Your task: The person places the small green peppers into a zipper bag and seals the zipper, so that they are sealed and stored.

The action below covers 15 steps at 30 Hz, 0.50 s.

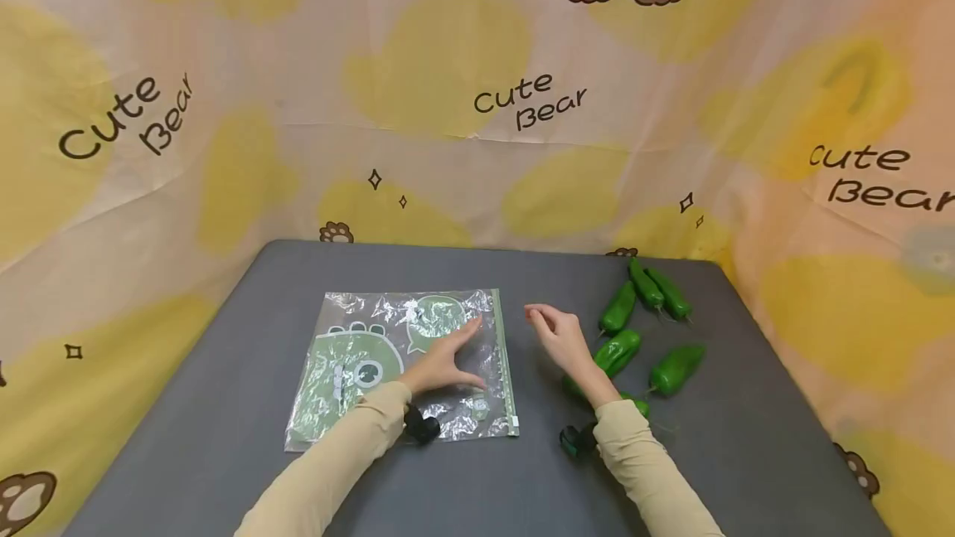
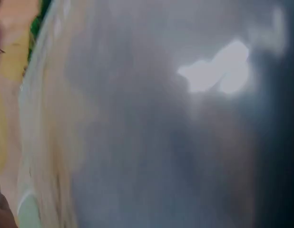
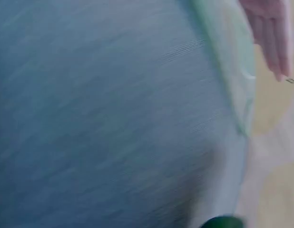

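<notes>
Left hand (image 1: 442,365) was spread wide over the clear zip bag (image 1: 358,371), lower center-left of frame on grey table (image 1: 477,487), gripping nothing; right hand (image 1: 564,345) sat between bag and green peppers (image 1: 675,369) at lower right, fingers bent, couldn't tell if pinching anything, wrist views too blurred

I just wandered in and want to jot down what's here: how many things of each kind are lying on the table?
Green peppers: at least 6, as the right arm blocks part of the group
Clear zip bag: 1
Total: at least 7
</notes>
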{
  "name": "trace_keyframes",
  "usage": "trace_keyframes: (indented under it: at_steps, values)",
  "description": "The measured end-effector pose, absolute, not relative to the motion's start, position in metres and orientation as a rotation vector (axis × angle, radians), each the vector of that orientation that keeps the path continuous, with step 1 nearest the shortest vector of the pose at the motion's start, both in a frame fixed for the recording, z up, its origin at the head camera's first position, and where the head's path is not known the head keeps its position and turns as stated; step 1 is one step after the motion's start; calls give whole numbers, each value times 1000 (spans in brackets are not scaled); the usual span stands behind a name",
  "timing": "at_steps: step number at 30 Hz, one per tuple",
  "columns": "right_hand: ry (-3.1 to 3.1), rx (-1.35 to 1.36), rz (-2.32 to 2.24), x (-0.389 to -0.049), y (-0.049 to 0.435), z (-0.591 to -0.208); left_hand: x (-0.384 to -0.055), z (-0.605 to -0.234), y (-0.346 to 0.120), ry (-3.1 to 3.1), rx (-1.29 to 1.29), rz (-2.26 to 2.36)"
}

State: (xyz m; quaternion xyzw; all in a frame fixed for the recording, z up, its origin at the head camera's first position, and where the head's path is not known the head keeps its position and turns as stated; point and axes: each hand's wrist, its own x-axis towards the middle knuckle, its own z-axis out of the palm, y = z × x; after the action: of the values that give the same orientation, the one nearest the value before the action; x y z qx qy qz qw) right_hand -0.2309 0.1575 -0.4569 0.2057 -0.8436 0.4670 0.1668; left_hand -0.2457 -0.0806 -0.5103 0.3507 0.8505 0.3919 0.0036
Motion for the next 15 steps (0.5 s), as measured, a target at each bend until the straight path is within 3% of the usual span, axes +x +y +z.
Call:
trace_keyframes:
  at_steps: [8, 15]
  values:
    - [-2361, 521, 1569, -211, 154, -478, -237, -532, -78, 2738, 1173, 1047]
    - [-2328, 546, 1647, -196, 142, -450, -236, -535, -74, 2806, 1108, 1164]
